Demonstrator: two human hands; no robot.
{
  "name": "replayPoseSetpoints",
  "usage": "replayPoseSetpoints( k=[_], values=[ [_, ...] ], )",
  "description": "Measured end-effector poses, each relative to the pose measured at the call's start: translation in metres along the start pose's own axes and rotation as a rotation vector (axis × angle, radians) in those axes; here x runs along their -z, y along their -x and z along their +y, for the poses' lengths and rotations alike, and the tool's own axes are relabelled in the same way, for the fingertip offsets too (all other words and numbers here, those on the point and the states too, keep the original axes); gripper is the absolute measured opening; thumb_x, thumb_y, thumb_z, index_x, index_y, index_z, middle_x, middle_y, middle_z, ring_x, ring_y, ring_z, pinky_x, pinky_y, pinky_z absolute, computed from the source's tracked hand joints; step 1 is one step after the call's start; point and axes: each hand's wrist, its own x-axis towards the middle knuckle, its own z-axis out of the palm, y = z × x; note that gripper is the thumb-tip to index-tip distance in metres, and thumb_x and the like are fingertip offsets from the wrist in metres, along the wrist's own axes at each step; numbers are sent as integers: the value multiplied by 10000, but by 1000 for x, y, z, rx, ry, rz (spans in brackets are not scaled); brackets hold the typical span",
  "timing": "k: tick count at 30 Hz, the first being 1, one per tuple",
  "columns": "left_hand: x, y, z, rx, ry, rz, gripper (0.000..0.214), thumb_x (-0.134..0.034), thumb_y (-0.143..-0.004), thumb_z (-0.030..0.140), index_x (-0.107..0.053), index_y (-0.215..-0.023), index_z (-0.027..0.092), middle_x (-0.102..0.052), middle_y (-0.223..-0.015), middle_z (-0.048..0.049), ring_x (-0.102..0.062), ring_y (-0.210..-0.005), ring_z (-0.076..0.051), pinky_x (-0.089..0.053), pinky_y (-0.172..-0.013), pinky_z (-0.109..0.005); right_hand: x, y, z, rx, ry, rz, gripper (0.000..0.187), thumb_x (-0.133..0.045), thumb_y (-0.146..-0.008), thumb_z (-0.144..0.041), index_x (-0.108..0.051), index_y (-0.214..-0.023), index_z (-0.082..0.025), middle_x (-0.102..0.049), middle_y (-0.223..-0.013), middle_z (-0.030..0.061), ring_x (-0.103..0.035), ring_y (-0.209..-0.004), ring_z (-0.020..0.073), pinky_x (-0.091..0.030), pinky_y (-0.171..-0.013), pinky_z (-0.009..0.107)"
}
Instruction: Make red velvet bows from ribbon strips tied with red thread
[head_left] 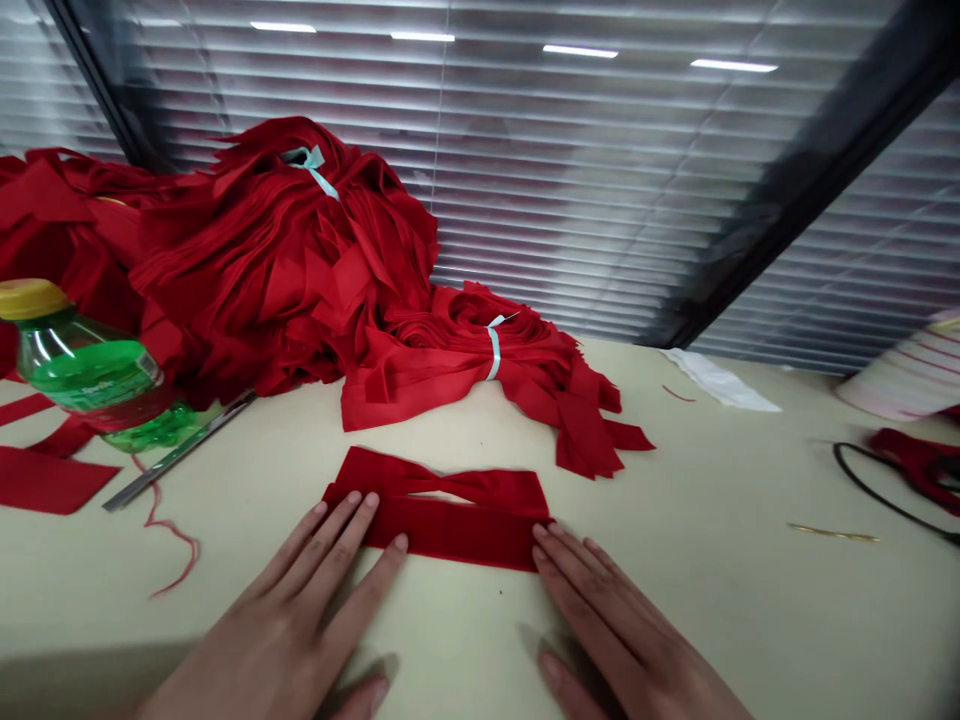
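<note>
A red fabric strip (461, 533) lies flat on the pale table, level across the front. Just behind it, a second red piece (495, 488) is pinched narrow at its middle, like a bow. The fingertips of my left hand (300, 590), stretched and slightly spread, rest on the left end of the strip. At the other end, my right hand (615, 610) touches the strip's edge with its fingers extended and the thumb apart. Neither hand grips anything.
Large bundles of red fabric strips (285, 260) fill the back left, and a smaller tied bundle (525, 340) lies beside them. A green bottle (90, 370) and a metal ruler (180, 450) are at left. Golden tweezers (832, 533), red-handled scissors (919, 465) and a thread cone (911, 370) are right.
</note>
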Motion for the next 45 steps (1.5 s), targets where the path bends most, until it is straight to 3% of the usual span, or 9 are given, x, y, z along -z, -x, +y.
replayPoseSetpoints(
  k=[6,10,19,24,28,32,39,42,45],
  values=[
    [9,-10,1,-46,14,-9,585,-461,-843,418,-330,-1376,217,-365,-1408,-105,-325,-1287,-324,-393,-969,-475,1,0,-1,0,-11,12,516,-533,-817,-291,-463,-1299,-122,-471,-1327,108,-484,-1183,269,-449,-977,368],
    [23,-27,7,-104,2,-72,514,-506,-832,376,-439,-1310,198,-451,-1344,-120,-425,-1225,-311,-464,-896,-427,0,0,-1,1,-26,19,505,-533,-819,-290,-471,-1294,-126,-474,-1325,106,-483,-1183,268,-447,-981,369],
    [31,-32,14,-130,81,-114,519,-507,-832,376,-498,-1235,50,-502,-1279,-182,-473,-1193,-256,-455,-939,-333,1,0,-2,2,-22,23,486,-526,-825,-291,-489,-1278,-118,-475,-1324,110,-468,-1198,269,-444,-985,368],
    [32,-33,11,-108,51,-49,449,-503,-829,307,-534,-1185,36,-514,-1262,-201,-490,-1173,-285,-484,-911,-357,3,0,-5,-9,-5,31,500,-523,-824,-289,-473,-1287,-108,-461,-1335,119,-449,-1214,271,-436,-990,381],
    [30,-41,6,-68,74,45,289,-418,-882,200,-614,-1077,115,-588,-1197,-135,-532,-1128,-258,-483,-913,-373,5,-2,-7,25,45,36,514,-514,-821,-268,-455,-1291,-67,-438,-1347,141,-413,-1241,273,-418,-1001,403],
    [22,-51,5,-125,28,94,347,-312,-892,81,-656,-932,105,-672,-1016,-110,-627,-926,-249,-536,-789,-402,9,-8,-8,96,114,-17,497,-508,-813,-225,-463,-1280,-61,-444,-1336,145,-410,-1244,264,-407,-998,431],
    [4,-53,1,164,324,-11,268,-434,-896,216,-509,-1139,132,-618,-1047,-96,-590,-945,-221,-532,-781,-378,11,-11,-11,107,109,-58,455,-509,-808,-204,-510,-1242,-67,-481,-1308,116,-438,-1227,232,-445,-969,358],
    [0,-52,-3,197,427,-17,245,-393,-912,201,-486,-1136,167,-600,-1050,-75,-579,-946,-194,-521,-790,-357,12,-11,-10,120,105,-66,447,-509,-807,-206,-522,-1230,-65,-484,-1305,116,-446,-1222,228,-462,-952,340],
    [-1,-52,-5,113,418,12,234,-362,-919,162,-496,-1111,166,-606,-1012,-64,-576,-928,-195,-514,-790,-365,12,-12,-10,119,115,-80,444,-504,-809,-199,-521,-1233,-68,-483,-1306,110,-448,-1220,223,-465,-949,331]
  ],
)
